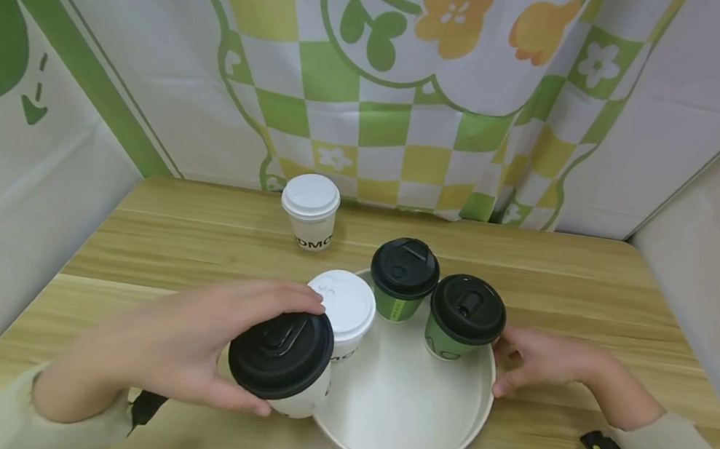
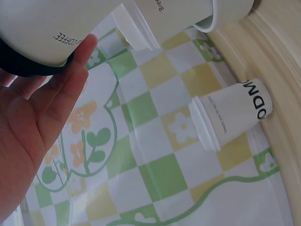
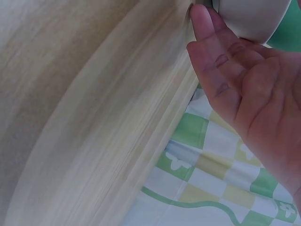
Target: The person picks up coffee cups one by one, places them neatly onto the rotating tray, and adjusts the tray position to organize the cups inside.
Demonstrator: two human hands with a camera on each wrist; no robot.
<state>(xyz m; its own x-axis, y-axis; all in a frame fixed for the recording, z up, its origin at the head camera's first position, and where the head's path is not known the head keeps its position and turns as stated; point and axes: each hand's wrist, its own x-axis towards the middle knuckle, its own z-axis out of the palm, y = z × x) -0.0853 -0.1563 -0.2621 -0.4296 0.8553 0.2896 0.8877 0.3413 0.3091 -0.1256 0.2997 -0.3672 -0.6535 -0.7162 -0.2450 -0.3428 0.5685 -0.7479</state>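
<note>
My left hand (image 1: pixel 203 340) grips a white paper cup with a black lid (image 1: pixel 280 355), fingers and thumb spread around the lid's edge. In the left wrist view this black-lidded cup (image 2: pixel 51 28) shows printed lettering. It is at the left rim of a round cream tray (image 1: pixel 406 412); whether it touches the tray is hidden. Beside it stands a white-lidded cup (image 1: pixel 341 303). Two green cups with black lids, one at the back (image 1: pixel 404 269) and one at the right (image 1: pixel 466 312), stand on the tray. The fingertips of my right hand (image 1: pixel 543 361) touch the tray's right outer wall.
Another white-lidded cup (image 1: pixel 310 212) stands upright on the wooden table (image 1: pixel 200 237), behind the tray and to its left. A checked, flower-printed curtain (image 1: pixel 384 117) hangs at the table's back edge. Pale fabric walls close off both sides.
</note>
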